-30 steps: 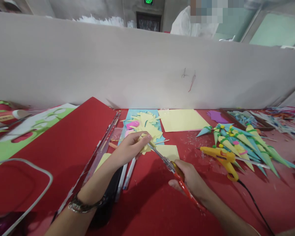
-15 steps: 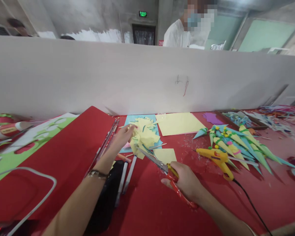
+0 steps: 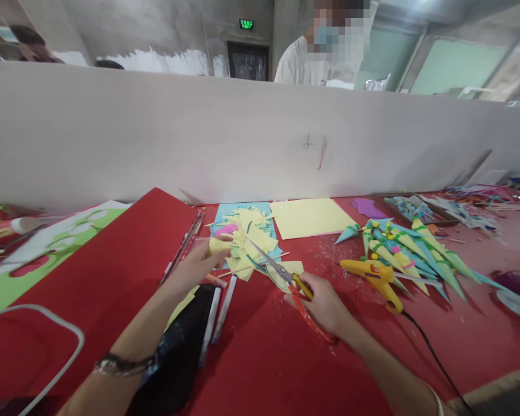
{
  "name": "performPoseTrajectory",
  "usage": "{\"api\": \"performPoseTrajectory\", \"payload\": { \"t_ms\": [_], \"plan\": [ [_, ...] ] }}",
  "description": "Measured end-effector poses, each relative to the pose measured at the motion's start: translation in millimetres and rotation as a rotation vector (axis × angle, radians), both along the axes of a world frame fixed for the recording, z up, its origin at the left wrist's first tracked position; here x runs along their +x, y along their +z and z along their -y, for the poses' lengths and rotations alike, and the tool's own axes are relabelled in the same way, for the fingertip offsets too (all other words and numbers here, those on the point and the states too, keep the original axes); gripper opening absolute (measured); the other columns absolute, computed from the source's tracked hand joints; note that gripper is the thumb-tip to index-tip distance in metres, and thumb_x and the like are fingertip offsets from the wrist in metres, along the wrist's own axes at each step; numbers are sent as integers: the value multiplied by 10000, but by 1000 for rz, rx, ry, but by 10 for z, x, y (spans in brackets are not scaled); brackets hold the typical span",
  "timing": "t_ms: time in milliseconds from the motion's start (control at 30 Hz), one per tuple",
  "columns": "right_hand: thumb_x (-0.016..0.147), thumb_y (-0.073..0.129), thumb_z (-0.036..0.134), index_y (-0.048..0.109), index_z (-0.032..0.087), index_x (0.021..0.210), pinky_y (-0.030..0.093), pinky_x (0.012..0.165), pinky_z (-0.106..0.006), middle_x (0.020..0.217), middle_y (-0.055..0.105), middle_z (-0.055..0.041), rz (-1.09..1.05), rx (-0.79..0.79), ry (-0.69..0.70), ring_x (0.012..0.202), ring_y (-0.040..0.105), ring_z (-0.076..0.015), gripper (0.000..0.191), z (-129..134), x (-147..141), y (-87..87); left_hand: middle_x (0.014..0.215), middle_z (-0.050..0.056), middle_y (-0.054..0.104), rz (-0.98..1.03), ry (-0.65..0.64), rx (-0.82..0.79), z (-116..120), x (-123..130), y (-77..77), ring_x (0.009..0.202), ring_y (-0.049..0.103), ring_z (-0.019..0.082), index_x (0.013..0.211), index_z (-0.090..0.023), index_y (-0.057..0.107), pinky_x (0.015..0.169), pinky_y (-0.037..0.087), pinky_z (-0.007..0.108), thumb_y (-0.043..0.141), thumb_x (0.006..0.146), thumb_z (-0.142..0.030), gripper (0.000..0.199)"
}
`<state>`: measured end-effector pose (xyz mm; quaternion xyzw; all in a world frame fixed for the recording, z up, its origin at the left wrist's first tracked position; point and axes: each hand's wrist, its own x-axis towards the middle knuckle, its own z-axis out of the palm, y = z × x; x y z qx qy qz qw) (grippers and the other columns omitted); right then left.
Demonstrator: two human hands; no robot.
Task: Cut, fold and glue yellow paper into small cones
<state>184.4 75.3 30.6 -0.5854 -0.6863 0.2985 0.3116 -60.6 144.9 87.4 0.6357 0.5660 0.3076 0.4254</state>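
My right hand (image 3: 323, 300) grips the red and yellow handles of a pair of scissors (image 3: 277, 268), whose blades point up and left toward a pile of cut yellow paper (image 3: 260, 240). My left hand (image 3: 199, 263) is closed on a small piece of yellow paper (image 3: 219, 245) at the left edge of that pile. Under the pile lies a blue sheet (image 3: 262, 207). A pink item (image 3: 226, 230) shows just above my left fingers. Beneath the scissor blades is a small yellow square (image 3: 295, 267).
A yellow glue gun (image 3: 372, 274) and yellow and blue paper cones (image 3: 416, 251) lie at right. Two white pens (image 3: 224, 309) and a black case (image 3: 186, 346) are by my left forearm. Behind stands a white partition (image 3: 156, 133), with a masked person (image 3: 303, 60) beyond.
My left hand has moved down and left, off the pile's top, and the pink item is now more exposed. The scissors stay in my right hand. The view has shifted slightly.
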Motion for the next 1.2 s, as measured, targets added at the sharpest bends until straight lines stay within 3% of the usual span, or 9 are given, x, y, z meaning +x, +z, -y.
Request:
{"api": "performPoseTrajectory", "payload": {
  "t_ms": [67,167,233,400,500,633,900,1067,1200],
  "plan": [
    [718,565,492,456,183,636,269,466,-201,566,469,45,49,-14,-2,515,413,-97,337,-32,-20,82,652,-36,495,3,-87,-29,146,24,-65,677,558,163,1061,-192,530,636,494,306,549,730,-446,418],
    [740,534,538,523,187,671,265,473,-214,604,564,13,222,-1,-17,534,483,-118,358,-132,-58,300,783,10,597,-14,-244,-5,363,106,-170,840,557,186,814,-190,593,763,446,286,540,742,-410,237],
    [774,477,569,559,186,717,284,499,-226,676,621,-29,391,25,-58,599,541,-148,395,-261,-86,473,722,-4,594,13,-321,-22,487,170,-242,721,550,155,699,-190,554,672,443,253,528,746,-384,201],
    [868,306,555,616,153,859,373,598,-256,880,657,-123,623,-49,-147,813,610,-221,508,-788,-161,746,448,-110,436,141,-257,-159,623,258,-407,384,413,78,717,-220,361,417,350,188,569,703,-377,261],
    [893,352,473,611,112,931,424,723,-313,965,631,-140,699,-107,-228,906,592,-228,446,-1129,-179,720,458,-84,521,184,-277,-209,618,248,-453,411,490,100,779,-226,342,427,381,200,583,704,-403,308],
    [872,490,353,541,139,1076,468,799,-389,1071,573,-73,784,-225,-309,925,571,-179,300,-1441,-95,538,705,-5,624,232,-332,-233,619,210,-476,646,629,146,788,-212,367,534,452,237,633,685,-356,320],
    [865,513,311,515,143,1122,486,783,-384,1112,548,-78,854,-369,-345,938,567,-184,307,-1562,41,246,611,-53,570,192,-305,-142,620,201,-561,546,619,136,732,-198,405,552,456,257,610,701,-330,245],
    [863,516,310,512,149,1125,487,782,-387,1114,548,-72,838,-322,-315,937,567,-183,307,-1505,-99,368,528,-58,574,159,-266,-45,602,208,-629,485,597,131,721,-195,420,519,437,239,589,723,-340,223],
    [877,484,276,552,85,1073,429,860,-417,1122,538,-148,755,-139,-168,1023,527,-231,282,-1189,-307,593,513,-48,589,169,-271,2,611,213,-616,466,586,121,672,-190,431,513,434,225,584,736,-350,231]
  ]
}}
